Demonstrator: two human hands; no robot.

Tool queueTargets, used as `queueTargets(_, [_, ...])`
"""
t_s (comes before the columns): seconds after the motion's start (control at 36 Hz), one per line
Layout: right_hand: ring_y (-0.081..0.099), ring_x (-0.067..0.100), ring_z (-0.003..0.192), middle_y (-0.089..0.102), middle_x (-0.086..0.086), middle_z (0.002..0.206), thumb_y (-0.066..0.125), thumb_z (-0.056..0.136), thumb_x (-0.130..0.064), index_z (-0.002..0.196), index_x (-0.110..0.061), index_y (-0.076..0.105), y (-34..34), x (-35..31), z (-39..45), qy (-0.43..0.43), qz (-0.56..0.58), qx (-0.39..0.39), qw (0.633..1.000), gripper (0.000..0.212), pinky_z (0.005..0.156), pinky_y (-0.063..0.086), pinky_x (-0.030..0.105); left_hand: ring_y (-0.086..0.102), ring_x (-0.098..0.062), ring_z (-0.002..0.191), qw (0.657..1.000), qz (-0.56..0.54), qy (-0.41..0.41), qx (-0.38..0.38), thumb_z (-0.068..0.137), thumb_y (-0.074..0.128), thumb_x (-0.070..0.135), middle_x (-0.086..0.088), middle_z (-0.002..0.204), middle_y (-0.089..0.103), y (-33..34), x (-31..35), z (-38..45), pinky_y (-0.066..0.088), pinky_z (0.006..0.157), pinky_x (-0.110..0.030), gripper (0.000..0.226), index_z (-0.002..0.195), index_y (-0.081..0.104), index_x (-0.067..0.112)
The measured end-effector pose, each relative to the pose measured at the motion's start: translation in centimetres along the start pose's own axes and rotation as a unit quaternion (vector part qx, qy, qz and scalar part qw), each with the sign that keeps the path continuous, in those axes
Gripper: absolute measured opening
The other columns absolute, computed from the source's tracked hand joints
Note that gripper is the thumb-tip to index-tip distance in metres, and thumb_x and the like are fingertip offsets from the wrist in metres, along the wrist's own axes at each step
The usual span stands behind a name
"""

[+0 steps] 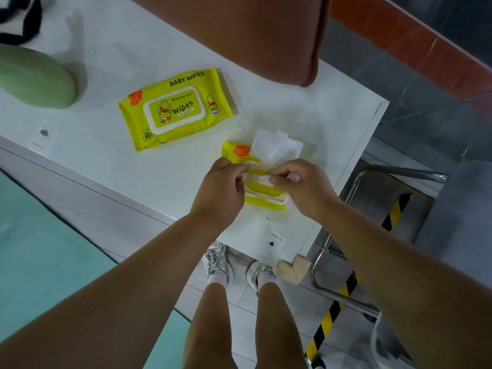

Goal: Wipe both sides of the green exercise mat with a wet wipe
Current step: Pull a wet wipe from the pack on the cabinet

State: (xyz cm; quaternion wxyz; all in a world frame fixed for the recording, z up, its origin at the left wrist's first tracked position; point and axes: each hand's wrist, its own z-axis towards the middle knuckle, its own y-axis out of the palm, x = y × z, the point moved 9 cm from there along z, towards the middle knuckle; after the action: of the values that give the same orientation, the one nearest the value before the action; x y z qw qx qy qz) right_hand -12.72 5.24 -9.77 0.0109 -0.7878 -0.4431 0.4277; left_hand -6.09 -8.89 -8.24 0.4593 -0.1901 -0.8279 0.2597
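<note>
You're at the white surface [111, 65], and the green mat [34, 78] sits rolled at its far left, well away from the open pack [262, 187], untouched. Just left of and beyond the open pack lies a shut pack [177, 109], flat, lid down.

Now the action: your left hand [221, 187] has its fingers curled on the left end of the open pack, pinning it. Your right hand [298, 185] pinches the wet wipe [259, 178] poking from the slot. The lid [277, 146] stands flipped back beyond the hands.

To do this well, I'd say keep that left hand pressing the pack down so it doesn't lift, and draw the wipe straight up and steadily, so one sheet comes free without dragging the next along. Snap the lid shut afterwards, or the rest dry out.

The count: one mat, two packs, one of them open, one wipe showing, two hands busy. Wiping itself hasn't begun, as far as I can judge.
</note>
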Motion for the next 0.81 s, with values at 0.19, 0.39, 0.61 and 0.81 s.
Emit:
queueTargets(0.19, [0.050, 0.006, 0.062, 0.058, -0.012, 0.068, 0.072, 0.080, -0.013, 0.070, -0.022, 0.065, 0.0, 2.2, 0.0, 0.078, 0.175, 0.022, 0.981, 0.016, 0.061, 0.039, 0.024, 0.048, -0.012, 0.080, 1.000, 0.000, 0.015, 0.011, 0.088, 0.051, -0.004, 0.001, 0.095, 0.043, -0.4, 0.3, 0.4, 0.034, 0.076, -0.011, 0.039, 0.119, 0.065, 0.014])
queueTargets(0.39, [0.043, 0.007, 0.055, 0.053, -0.007, 0.062, 0.062, 0.076, -0.005, 0.065, -0.021, 0.062, 0.7, 2.6, -0.1, 0.078, 0.333, -0.011, 0.940, 0.019, 0.056, 0.034, 0.021, 0.050, -0.014, 0.082, 1.000, 0.005, 0.013, 0.004, 0.089, 0.049, -0.003, 0.001, 0.096, 0.043, -0.4, 0.1, 0.8, 0.036, 0.076, -0.014, 0.038, 0.120, 0.065, 0.014])
queueTargets(0.61, [0.043, 0.011, 0.058, 0.050, -0.005, 0.059, 0.059, 0.075, -0.018, 0.060, -0.023, 0.058, -2.3, 2.5, 0.1, 0.083, 0.308, 0.063, 0.946, 0.016, 0.057, 0.033, 0.026, 0.056, -0.023, 0.093, 0.999, 0.015, -0.031, 0.002, 0.091, 0.050, 0.001, -0.003, 0.100, 0.046, -0.8, -1.7, 0.8, 0.032, 0.079, -0.011, 0.037, 0.123, 0.062, 0.013])
queueTargets(0.81, [0.045, 0.008, 0.050, 0.047, -0.001, 0.064, 0.054, 0.094, -0.022, 0.076, -0.015, 0.056, -6.1, 1.9, -2.3, 0.116, 0.190, 0.184, 0.958, 0.019, 0.035, 0.035, 0.016, 0.045, -0.009, 0.090, 0.997, -0.019, -0.046, -0.055, 0.096, 0.051, 0.022, -0.004, 0.113, 0.050, -0.8, -1.2, 0.1, 0.027, 0.075, -0.009, 0.035, 0.131, 0.056, 0.016])
